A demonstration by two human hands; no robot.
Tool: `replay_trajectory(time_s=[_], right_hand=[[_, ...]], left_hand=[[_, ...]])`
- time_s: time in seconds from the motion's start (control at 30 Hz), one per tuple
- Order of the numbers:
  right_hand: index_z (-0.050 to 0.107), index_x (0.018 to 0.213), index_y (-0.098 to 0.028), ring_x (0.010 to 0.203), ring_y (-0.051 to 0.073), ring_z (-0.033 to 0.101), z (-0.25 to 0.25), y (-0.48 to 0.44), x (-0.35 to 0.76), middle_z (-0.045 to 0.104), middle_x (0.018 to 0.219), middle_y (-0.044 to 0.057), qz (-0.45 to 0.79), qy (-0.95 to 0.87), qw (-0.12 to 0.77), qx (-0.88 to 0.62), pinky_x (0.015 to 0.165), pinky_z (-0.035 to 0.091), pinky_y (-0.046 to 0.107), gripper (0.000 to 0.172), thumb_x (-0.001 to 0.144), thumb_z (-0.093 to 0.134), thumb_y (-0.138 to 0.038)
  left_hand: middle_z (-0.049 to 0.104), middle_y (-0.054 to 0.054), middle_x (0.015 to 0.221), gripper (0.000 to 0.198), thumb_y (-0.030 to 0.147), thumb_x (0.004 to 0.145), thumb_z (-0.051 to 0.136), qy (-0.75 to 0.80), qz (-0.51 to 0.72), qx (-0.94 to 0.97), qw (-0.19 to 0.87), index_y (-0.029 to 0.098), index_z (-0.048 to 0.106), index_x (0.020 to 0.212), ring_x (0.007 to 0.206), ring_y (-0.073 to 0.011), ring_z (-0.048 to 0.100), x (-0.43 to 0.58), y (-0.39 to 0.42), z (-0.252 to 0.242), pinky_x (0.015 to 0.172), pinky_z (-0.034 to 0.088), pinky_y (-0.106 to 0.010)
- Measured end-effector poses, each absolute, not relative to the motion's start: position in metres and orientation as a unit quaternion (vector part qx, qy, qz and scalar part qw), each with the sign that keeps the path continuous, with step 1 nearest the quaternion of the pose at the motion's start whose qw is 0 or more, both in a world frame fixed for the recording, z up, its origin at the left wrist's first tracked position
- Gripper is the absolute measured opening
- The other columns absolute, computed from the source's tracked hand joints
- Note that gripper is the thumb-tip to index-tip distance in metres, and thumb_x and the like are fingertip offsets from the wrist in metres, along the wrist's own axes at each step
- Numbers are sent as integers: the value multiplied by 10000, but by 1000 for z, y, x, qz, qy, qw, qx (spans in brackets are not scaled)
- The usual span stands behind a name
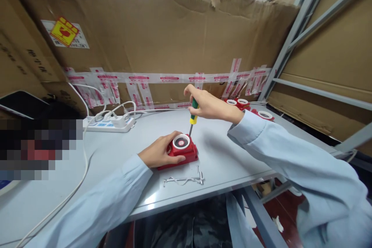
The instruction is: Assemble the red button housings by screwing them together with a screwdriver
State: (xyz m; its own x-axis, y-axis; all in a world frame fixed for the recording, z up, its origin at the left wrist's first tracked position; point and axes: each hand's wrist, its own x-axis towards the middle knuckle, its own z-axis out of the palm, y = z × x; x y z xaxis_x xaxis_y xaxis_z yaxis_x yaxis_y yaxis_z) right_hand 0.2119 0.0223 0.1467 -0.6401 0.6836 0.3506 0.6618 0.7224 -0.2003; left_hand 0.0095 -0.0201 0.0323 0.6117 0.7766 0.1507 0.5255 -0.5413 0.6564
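Note:
A red box-shaped device [190, 156] with a white ring around a dark round window on top lies on the table. My left hand [159, 151] grips it from the left, thumb along its near side and fingers at the far side. In my right hand [205, 102] is a screwdriver [193, 118] with a green and yellow handle, held nearly upright. Its tip reaches the far right corner of the device's top; the screw there is too small to make out. In front of the device lie a small metal T-shaped rod [186, 179] with a thin cord and a loose screw [198, 169].
At the back left, a white power strip [122, 124] holds plugs and cables. More red devices [265, 115] with white rings stand at the back right. A large cardboard sheet [174, 38] walls off the table's rear, and a grey metal rack [290, 42] rises at the right.

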Motion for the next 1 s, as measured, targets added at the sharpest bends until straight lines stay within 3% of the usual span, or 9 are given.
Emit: replay_trajectory(time_s=[0.07,0.23,0.37,0.53,0.67,0.87,1.0], right_hand=[[405,1042,-184,726,135,464,146,23,212,541,915,35,56,-916,197,-346,657,376,276,419,665,569,-101],[451,869,-180,708,135,456,142,26,209,530,808,12,36,-911,241,-334,668,364,287,187,703,527,-140],[428,951,-181,738,129,485,140,26,207,549,903,23,105,-911,257,-303,657,381,267,357,627,565,-119],[426,928,-189,664,130,457,139,23,204,524,760,-10,74,-899,269,-337,628,366,282,247,712,544,-206],[370,1009,-197,673,114,467,138,20,203,545,895,16,124,-900,266,-323,608,376,260,442,626,583,-137],[383,953,-197,606,118,414,140,18,204,509,736,-13,30,-882,268,-386,595,347,283,309,707,571,-218],[349,1011,-207,643,115,458,142,20,208,542,821,-3,101,-892,259,-356,591,374,261,485,610,611,-130]], left_hand=[[656,-40,1039,557,438,716,658,382,216,851,289,223,455,1188,911,-228,618,10,-20,32,821,469,-328],[650,-36,1049,563,433,720,663,384,216,851,286,229,442,1196,921,-224,614,10,-19,31,821,465,-321],[649,-22,1040,553,425,721,666,381,217,852,285,234,443,1190,916,-216,614,10,-19,31,821,462,-314],[650,-27,1039,552,418,718,664,386,218,850,283,231,442,1187,912,-220,614,10,-20,32,814,465,-317],[653,-27,1037,561,414,710,665,384,219,849,289,232,445,1193,911,-222,616,10,-20,32,818,465,-321],[651,-25,1039,562,417,710,669,387,221,849,284,230,448,1192,916,-219,612,10,-20,32,820,463,-315],[650,-28,1038,560,431,714,664,385,216,849,290,229,449,1190,913,-220,612,10,-20,32,818,465,-318]])
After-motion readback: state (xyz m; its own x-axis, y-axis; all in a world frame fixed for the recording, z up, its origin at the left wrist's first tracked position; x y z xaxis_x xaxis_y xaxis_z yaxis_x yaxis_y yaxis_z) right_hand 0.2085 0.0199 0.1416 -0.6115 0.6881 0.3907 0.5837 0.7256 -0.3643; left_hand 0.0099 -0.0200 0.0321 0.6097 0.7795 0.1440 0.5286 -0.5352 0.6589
